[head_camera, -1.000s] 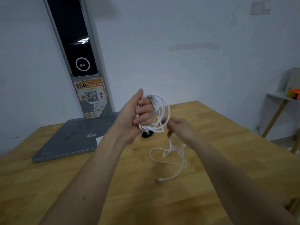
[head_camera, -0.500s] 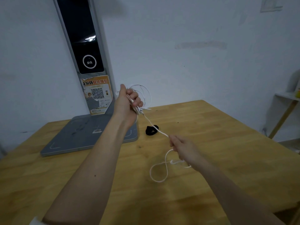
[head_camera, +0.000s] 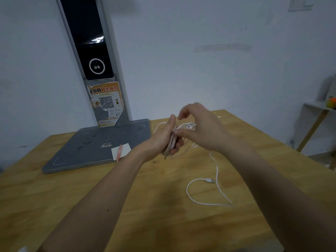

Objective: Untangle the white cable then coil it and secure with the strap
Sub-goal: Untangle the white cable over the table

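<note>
Gripping a bundle of thin white cable loops, the left hand holds it upright above the wooden table. The right hand, just right of it, pinches a strand at the bundle. From there the loose tail runs near and right to its plug, so the right hand is nearer for feeding it.

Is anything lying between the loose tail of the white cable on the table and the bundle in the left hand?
Nothing visible does. The white cable runs free over bare wooden table up to the bundle that the left hand grips, with the right hand at the coil. The strap is not in sight.
</note>
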